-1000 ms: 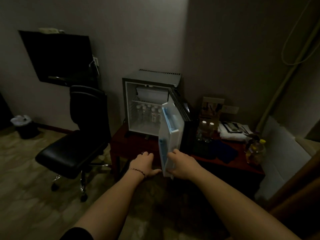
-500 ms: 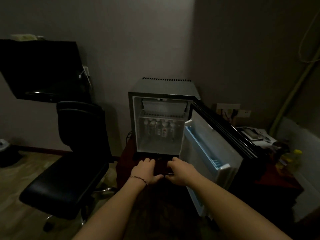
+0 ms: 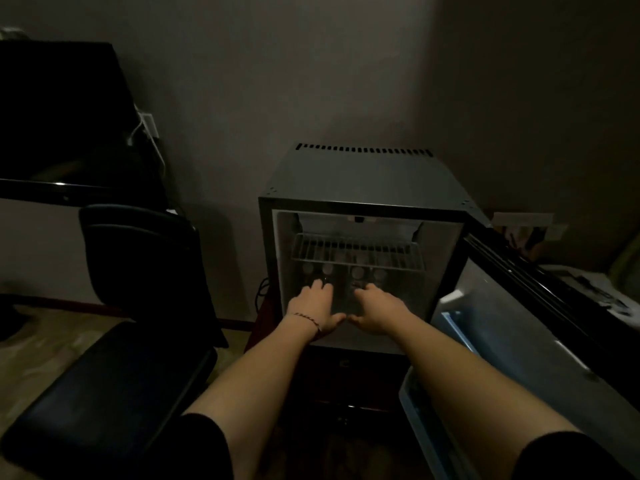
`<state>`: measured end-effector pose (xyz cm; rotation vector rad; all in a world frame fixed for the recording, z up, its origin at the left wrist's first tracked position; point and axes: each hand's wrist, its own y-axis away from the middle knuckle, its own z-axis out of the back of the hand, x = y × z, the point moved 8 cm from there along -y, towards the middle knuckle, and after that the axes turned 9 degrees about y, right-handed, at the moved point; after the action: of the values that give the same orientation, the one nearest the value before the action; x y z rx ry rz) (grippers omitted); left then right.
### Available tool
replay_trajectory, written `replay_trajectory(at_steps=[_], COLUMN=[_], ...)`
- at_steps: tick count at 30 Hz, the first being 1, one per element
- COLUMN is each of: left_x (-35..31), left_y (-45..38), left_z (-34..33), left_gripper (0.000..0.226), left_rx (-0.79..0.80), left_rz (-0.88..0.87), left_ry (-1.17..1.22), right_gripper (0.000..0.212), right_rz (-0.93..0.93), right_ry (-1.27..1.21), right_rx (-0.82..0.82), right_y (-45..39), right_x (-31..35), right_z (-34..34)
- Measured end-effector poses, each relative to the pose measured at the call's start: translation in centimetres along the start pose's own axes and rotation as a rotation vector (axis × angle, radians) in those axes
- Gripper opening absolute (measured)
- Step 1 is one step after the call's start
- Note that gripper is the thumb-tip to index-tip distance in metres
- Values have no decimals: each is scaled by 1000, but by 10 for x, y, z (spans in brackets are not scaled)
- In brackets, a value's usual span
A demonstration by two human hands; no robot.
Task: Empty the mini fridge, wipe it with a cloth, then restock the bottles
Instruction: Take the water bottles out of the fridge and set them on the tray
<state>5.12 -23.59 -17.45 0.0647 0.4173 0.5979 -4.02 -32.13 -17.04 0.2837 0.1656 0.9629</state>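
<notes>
The grey mini fridge (image 3: 363,174) stands straight ahead against the wall, its door (image 3: 512,327) swung wide open to the right. A white wire shelf (image 3: 356,252) spans the top of the cavity. Below it stand several clear bottles with white caps (image 3: 356,271) in a row. My left hand (image 3: 313,308) and my right hand (image 3: 375,308) both reach into the lower cavity, fingers apart, at the bottles' bodies. Whether the fingertips touch a bottle is too dark to tell. No cloth shows.
A black office chair (image 3: 138,306) stands close on the left, under a dark wall-mounted screen (image 3: 59,116). The fridge rests on a dark red-brown cabinet (image 3: 346,375). Papers and clutter (image 3: 588,285) lie on the surface behind the open door at right.
I have come closer to the fridge. The door swung from half open to fully open, and both hands moved from the door and fridge base into the lower cavity.
</notes>
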Motion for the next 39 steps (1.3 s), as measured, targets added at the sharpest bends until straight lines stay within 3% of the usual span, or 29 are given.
replay_trajectory(at_steps=[3, 5, 7, 12, 17, 22, 27, 30, 33, 37, 39], left_x=[10, 12, 12, 25, 42, 42, 28, 30, 31, 26, 14], left_y=[-38, -60, -78, -117, -142, -149, -136, -124, -106, -62, -28], left_z=[-11, -18, -20, -23, -35, -40, -29, -34, -36, -34, -30], left_gripper=[54, 62, 69, 59, 63, 51, 38, 48, 51, 39, 31], left_rx=[75, 76, 64, 27, 54, 68, -38, 60, 117, 112, 78], left_rz=[38, 31, 4, -95, -59, -93, -290, -223, -138, -61, -84], left_ry=[10, 55, 134, 311, 443, 522, 467, 467, 273, 159, 109], right_gripper=[51, 52, 61, 60, 39, 43, 35, 28, 35, 33, 32], right_rz=[-40, -54, -83, -139, -171, -150, -148, -140, -119, -35, -34], right_ry=[-35, -68, -125, -242, -286, -281, -263, -208, -247, -169, -156], right_rx=[61, 79, 55, -47, -43, -59, -126, -174, -114, -39, -91], right_y=[-29, -47, -65, -103, -128, -138, -135, -122, -103, -52, -17], right_x=[-3, -5, -10, -27, -35, -28, -27, -26, -21, -10, -11], right_z=[-8, -12, -13, -22, -33, -41, -48, -40, -31, -20, -18])
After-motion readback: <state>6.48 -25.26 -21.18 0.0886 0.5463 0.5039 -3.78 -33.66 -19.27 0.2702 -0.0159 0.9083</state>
